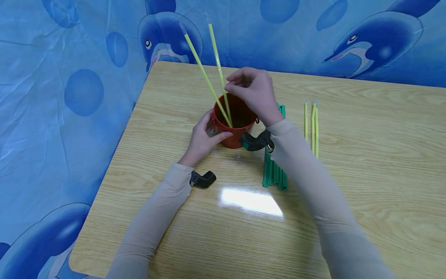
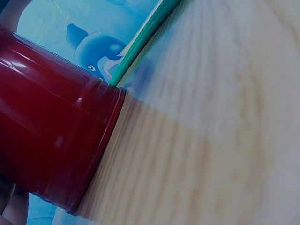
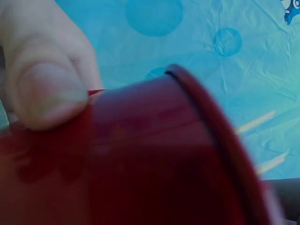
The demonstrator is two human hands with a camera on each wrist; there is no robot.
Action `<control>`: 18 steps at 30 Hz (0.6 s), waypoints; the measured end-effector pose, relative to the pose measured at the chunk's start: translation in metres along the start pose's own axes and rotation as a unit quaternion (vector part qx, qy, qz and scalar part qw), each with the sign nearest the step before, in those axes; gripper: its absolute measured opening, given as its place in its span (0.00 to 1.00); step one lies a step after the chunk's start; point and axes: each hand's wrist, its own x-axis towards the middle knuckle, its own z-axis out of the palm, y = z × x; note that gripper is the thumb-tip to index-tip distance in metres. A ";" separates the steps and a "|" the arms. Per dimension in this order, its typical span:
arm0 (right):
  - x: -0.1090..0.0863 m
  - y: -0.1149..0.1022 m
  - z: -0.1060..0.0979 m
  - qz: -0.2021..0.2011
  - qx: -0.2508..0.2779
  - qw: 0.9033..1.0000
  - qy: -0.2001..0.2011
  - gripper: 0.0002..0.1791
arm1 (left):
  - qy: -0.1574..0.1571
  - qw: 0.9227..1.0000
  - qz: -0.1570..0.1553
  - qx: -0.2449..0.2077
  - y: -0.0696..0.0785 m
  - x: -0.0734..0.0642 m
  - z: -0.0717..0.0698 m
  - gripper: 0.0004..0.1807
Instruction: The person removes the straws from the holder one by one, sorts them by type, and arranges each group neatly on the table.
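My left hand (image 1: 203, 139) grips a red bucket (image 1: 232, 136) by its left side, the thumb lying along the front wall. In the right wrist view that thumb presses on the bucket wall (image 3: 140, 164). Two thin yellow sticks (image 1: 205, 75), like straws in clear wrap, lean leftward out of the bucket. Over its rim my right hand (image 1: 256, 89) hovers with bent fingers, fingertips right at the more upright yellow stick (image 1: 217, 62); no finger covers that stick. The left wrist view has the bucket's lower part (image 2: 51, 122) standing on the table.
Several green strips (image 1: 275, 172) lie beside the bucket, partly under my right forearm. Farther right on the wooden table (image 1: 376, 162) are 3 more yellow sticks (image 1: 314, 128). A blue dolphin-printed sheet (image 1: 87, 42) borders the table at the back and left.
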 end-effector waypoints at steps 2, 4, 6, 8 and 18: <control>0.002 0.001 0.002 0.000 -0.013 1.000 0.004 0.11 | -0.001 1.000 0.001 0.000 0.000 0.000 0.000 0.38; 0.003 0.001 0.004 0.002 -0.021 1.000 0.004 0.12 | -0.002 1.000 0.002 0.000 0.000 0.000 0.000 0.38; 0.004 0.001 0.006 0.003 -0.033 0.999 0.002 0.13 | -0.002 1.000 -0.001 0.001 -0.001 0.000 0.000 0.38; 0.004 0.001 0.008 -0.002 -0.055 0.998 0.000 0.13 | -0.002 1.000 -0.010 0.002 -0.001 0.001 -0.001 0.38; 0.002 0.003 0.012 -0.020 -0.136 0.991 -0.010 0.12 | -0.001 1.000 -0.019 -0.005 0.000 0.000 0.000 0.39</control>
